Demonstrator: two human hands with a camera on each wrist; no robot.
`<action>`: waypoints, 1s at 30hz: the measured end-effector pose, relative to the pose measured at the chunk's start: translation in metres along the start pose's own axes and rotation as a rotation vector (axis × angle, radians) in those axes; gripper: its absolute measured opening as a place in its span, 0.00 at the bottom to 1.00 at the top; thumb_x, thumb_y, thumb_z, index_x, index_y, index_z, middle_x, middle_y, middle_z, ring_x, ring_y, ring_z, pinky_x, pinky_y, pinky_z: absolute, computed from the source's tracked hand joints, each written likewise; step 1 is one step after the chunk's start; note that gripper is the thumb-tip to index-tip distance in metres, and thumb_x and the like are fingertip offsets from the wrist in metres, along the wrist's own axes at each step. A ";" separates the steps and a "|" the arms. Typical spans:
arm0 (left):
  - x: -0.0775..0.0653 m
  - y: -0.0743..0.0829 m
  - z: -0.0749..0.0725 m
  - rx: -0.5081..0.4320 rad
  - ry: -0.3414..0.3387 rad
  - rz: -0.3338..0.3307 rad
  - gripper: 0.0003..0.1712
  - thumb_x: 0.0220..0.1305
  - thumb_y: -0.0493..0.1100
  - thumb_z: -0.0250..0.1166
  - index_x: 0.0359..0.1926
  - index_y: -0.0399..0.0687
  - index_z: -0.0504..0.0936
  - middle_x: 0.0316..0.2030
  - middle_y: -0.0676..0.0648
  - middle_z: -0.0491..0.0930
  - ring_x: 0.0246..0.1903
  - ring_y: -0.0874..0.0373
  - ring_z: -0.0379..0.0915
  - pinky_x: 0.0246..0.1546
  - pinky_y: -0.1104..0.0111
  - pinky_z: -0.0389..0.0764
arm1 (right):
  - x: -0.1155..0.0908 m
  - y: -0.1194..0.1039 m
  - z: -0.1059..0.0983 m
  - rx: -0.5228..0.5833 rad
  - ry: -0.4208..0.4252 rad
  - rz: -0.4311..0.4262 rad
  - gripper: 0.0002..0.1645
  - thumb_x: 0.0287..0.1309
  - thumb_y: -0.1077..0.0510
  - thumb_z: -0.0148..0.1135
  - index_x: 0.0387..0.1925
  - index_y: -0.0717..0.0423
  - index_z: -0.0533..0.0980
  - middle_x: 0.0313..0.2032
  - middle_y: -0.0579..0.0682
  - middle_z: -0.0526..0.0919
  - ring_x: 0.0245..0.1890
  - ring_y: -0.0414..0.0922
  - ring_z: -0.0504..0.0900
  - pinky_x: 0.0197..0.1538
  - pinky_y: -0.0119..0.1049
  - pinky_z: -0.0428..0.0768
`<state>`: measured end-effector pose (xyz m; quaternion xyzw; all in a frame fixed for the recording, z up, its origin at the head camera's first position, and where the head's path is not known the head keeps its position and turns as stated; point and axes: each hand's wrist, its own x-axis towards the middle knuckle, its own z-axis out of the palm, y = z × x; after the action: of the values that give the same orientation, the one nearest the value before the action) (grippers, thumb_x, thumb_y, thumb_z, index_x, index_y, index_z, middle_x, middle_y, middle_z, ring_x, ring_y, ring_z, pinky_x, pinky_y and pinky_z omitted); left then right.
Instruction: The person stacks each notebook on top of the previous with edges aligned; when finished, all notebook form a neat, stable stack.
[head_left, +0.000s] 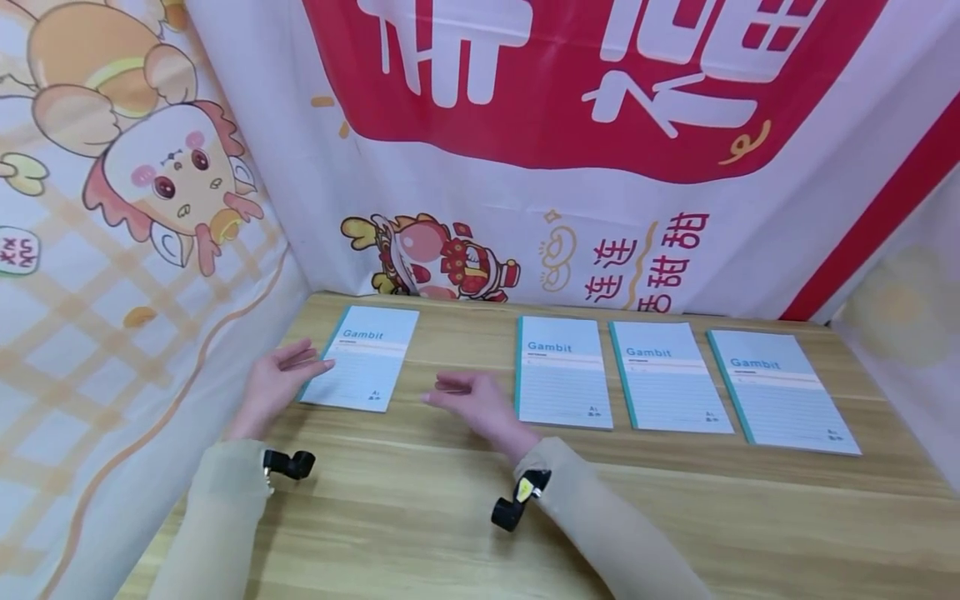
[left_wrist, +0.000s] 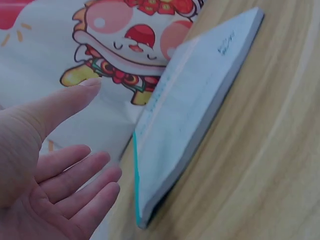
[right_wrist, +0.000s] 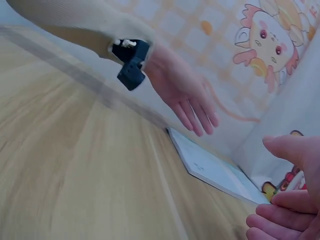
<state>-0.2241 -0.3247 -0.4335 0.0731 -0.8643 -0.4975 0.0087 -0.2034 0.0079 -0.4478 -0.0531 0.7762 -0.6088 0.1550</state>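
Beside the left edge of the leftmost Gambit notebook (head_left: 363, 358), my left hand (head_left: 276, 383) hovers with its thumb reaching over the cover. In the left wrist view its fingers (left_wrist: 80, 185) are spread loosely, apart from the notebook (left_wrist: 185, 110), and hold nothing. My right hand (head_left: 476, 404) is in the gap between that notebook and a second notebook (head_left: 564, 375), palm turned left, fingers relaxed around nothing. The right wrist view shows the right hand (right_wrist: 292, 195) near the camera and the left hand (right_wrist: 185, 95) above the far end of the leftmost notebook (right_wrist: 215, 167).
To the right lie a third notebook (head_left: 670, 379) and a fourth notebook (head_left: 783, 392), in a row on the wooden table (head_left: 420, 517). A printed cloth (head_left: 465, 192) hangs along the back edge, and a patterned cloth (head_left: 112, 350) borders the left side.
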 end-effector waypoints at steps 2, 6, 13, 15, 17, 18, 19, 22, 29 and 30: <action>0.002 -0.005 -0.001 -0.009 0.004 -0.005 0.52 0.62 0.59 0.74 0.75 0.35 0.62 0.67 0.34 0.71 0.67 0.42 0.66 0.67 0.54 0.69 | 0.002 -0.001 0.009 0.003 -0.018 0.011 0.39 0.53 0.40 0.77 0.63 0.52 0.78 0.55 0.44 0.84 0.54 0.43 0.81 0.60 0.45 0.79; 0.004 -0.016 -0.002 0.003 0.005 0.001 0.52 0.61 0.59 0.74 0.74 0.32 0.63 0.67 0.32 0.70 0.66 0.40 0.67 0.66 0.52 0.69 | 0.008 0.000 0.024 0.024 -0.047 0.019 0.38 0.54 0.43 0.77 0.63 0.54 0.78 0.55 0.47 0.84 0.55 0.43 0.81 0.62 0.44 0.77; 0.007 -0.026 -0.001 0.010 0.021 -0.028 0.53 0.61 0.60 0.74 0.74 0.33 0.63 0.67 0.32 0.70 0.67 0.40 0.66 0.67 0.51 0.68 | 0.018 0.003 0.042 0.037 -0.038 0.032 0.35 0.55 0.45 0.77 0.62 0.52 0.79 0.55 0.45 0.84 0.57 0.43 0.80 0.63 0.43 0.76; 0.007 -0.027 -0.001 0.014 0.022 -0.032 0.52 0.61 0.60 0.74 0.74 0.33 0.63 0.66 0.33 0.71 0.67 0.41 0.66 0.67 0.52 0.68 | 0.019 0.003 0.045 0.055 -0.039 0.045 0.34 0.56 0.46 0.77 0.62 0.52 0.79 0.55 0.44 0.84 0.56 0.43 0.81 0.62 0.43 0.77; 0.007 -0.027 0.000 0.027 0.020 -0.029 0.52 0.62 0.60 0.73 0.74 0.33 0.64 0.66 0.33 0.72 0.66 0.41 0.67 0.66 0.52 0.69 | 0.021 0.001 0.047 0.084 -0.035 0.061 0.34 0.56 0.46 0.77 0.62 0.53 0.79 0.54 0.45 0.85 0.55 0.43 0.81 0.61 0.42 0.78; 0.007 -0.027 0.001 0.031 0.021 -0.028 0.52 0.62 0.61 0.73 0.73 0.33 0.64 0.66 0.33 0.72 0.66 0.41 0.67 0.66 0.52 0.69 | 0.021 0.001 0.048 0.101 -0.034 0.069 0.34 0.56 0.47 0.77 0.62 0.54 0.79 0.54 0.46 0.85 0.54 0.43 0.82 0.59 0.41 0.79; 0.007 -0.027 0.001 0.035 0.022 -0.028 0.52 0.62 0.61 0.73 0.73 0.32 0.64 0.65 0.33 0.72 0.66 0.42 0.68 0.66 0.52 0.69 | 0.021 0.000 0.048 0.116 -0.031 0.078 0.34 0.56 0.47 0.77 0.61 0.54 0.79 0.53 0.46 0.85 0.53 0.42 0.82 0.58 0.40 0.80; 0.007 -0.026 0.003 0.037 0.025 -0.026 0.51 0.62 0.61 0.73 0.73 0.32 0.65 0.65 0.33 0.73 0.65 0.42 0.68 0.66 0.52 0.70 | 0.022 -0.002 0.049 0.163 -0.025 0.095 0.34 0.54 0.49 0.79 0.61 0.57 0.79 0.52 0.48 0.85 0.52 0.42 0.83 0.55 0.37 0.82; 0.009 -0.029 0.006 0.038 0.029 -0.063 0.52 0.62 0.62 0.72 0.74 0.33 0.64 0.66 0.35 0.73 0.66 0.44 0.68 0.66 0.55 0.70 | 0.024 -0.001 0.047 0.196 -0.037 0.097 0.34 0.53 0.53 0.80 0.60 0.59 0.79 0.51 0.48 0.85 0.51 0.42 0.83 0.55 0.36 0.81; 0.009 -0.029 0.006 0.041 0.031 -0.067 0.52 0.62 0.62 0.72 0.74 0.33 0.64 0.66 0.35 0.73 0.66 0.44 0.68 0.66 0.55 0.69 | 0.024 -0.001 0.047 0.197 -0.042 0.094 0.34 0.53 0.53 0.79 0.60 0.59 0.79 0.52 0.49 0.85 0.51 0.42 0.83 0.55 0.36 0.81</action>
<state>-0.2303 -0.3350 -0.4620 0.1098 -0.8711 -0.4787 0.0040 -0.2123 -0.0423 -0.4609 -0.0139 0.7108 -0.6729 0.2043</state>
